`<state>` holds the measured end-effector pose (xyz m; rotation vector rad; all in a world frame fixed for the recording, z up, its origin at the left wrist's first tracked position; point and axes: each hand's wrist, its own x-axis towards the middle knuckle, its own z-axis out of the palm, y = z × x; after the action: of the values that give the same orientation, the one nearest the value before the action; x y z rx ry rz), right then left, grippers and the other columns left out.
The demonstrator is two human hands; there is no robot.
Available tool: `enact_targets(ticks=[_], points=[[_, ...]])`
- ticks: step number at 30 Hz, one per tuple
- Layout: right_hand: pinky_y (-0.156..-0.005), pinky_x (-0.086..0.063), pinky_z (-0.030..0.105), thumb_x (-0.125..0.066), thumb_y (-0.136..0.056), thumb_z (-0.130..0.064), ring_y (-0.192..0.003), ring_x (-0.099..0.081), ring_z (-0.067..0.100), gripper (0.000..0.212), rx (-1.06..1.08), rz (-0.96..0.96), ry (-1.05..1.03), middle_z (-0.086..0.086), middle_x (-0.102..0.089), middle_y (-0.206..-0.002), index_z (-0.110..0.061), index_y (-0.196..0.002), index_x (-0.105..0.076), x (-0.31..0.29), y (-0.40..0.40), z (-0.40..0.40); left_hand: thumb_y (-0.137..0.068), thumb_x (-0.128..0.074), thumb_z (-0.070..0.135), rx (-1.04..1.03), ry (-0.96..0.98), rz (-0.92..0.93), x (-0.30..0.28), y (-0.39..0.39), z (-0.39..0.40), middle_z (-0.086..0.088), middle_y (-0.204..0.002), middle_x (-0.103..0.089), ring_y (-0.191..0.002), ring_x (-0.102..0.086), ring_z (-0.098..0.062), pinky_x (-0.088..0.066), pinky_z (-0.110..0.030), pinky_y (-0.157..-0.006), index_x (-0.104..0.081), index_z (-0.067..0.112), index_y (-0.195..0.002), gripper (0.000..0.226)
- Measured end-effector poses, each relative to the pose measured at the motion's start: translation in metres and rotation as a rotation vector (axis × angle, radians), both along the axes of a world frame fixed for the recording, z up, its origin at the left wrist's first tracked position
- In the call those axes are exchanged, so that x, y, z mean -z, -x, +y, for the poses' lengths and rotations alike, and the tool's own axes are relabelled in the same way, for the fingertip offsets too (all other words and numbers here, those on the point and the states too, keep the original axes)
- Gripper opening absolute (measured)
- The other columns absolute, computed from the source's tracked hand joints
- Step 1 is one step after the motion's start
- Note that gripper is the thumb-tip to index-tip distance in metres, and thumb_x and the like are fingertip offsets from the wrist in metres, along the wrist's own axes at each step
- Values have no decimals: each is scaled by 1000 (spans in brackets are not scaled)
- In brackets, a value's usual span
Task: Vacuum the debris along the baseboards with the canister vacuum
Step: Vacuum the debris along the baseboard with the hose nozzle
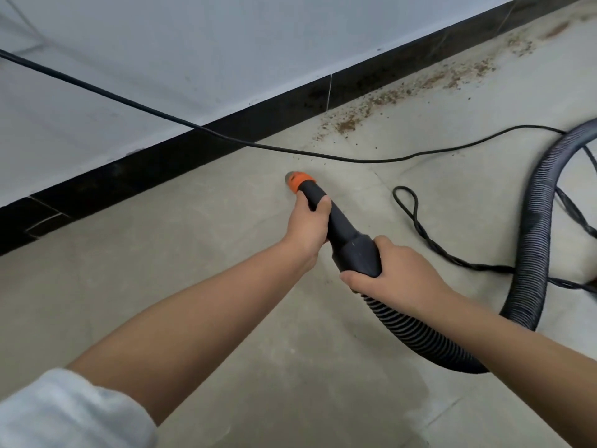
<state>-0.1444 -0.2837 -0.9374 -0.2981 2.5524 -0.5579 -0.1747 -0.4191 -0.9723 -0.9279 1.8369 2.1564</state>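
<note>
Concrete floor (226,318) meets the baseboard (226,134). Both hands grasp the nozzle (323,215), left hand (307,227) nearer its tip, right hand (394,273) rearward. Debris (371,108) lies beyond the tip, along the baseboard.

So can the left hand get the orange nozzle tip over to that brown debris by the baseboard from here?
Probably yes. The left hand grips the nozzle just short of the debris. Only the thin black cord crosses the floor between them, and the nozzle could likely pass over it.
</note>
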Motion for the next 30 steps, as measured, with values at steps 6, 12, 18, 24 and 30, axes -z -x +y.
enact_targets(ticks=[6, 12, 18, 24, 30], points=[[-51, -34, 22, -60, -77, -54, -65, -50, 8, 44, 23, 7, -22, -6, -52, -74, -18, -88, -39, -1, -12, 21, -100, -40, 21, 74, -23, 14, 2, -9, 19, -7, -140, -44, -121, -50, -25, -45, -42, -101, -21, 18, -148, 52], [-55, -36, 23, -61, -77, -54, -73, -53, 18, 46, 39, 14, -6, -6, -50, -76, -16, -92, -40, 8, -1, 15, -101, -38, 20, 102, -23, 1, 0, 7, 14, -7, -138, -44, -112, -51, -22, -47, -35, -93, -22, 17, -147, 49], [-51, -35, 24, -64, -77, -49, -67, -49, 11, 45, 31, -28, 120, -8, -48, -76, -17, -94, -38, 26, 27, -10, -101, -37, 21, 44, 25, -62, 6, 35, -10, -6, -145, -38, -123, -47, -27, -46, -37, -90, -14, 21, -150, 54], [-50, -34, 23, -62, -80, -49, -64, -46, 7, 44, 20, -32, 132, -11, -44, -76, -18, -98, -35, 32, 40, -24, -101, -37, 20, 41, 30, -55, 10, 53, -23, -6, -139, -44, -116, -50, -26, -47, -37, -86, -21, 22, -148, 50], [-53, -36, 23, -63, -78, -52, -66, -49, 6, 45, 69, -41, 82, -10, -49, -77, -19, -95, -37, 22, 25, 8, -100, -39, 21, 128, 50, 7, 15, 40, 5, -3, -141, -41, -122, -47, -25, -44, -40, -100, -21, 21, -148, 50]])
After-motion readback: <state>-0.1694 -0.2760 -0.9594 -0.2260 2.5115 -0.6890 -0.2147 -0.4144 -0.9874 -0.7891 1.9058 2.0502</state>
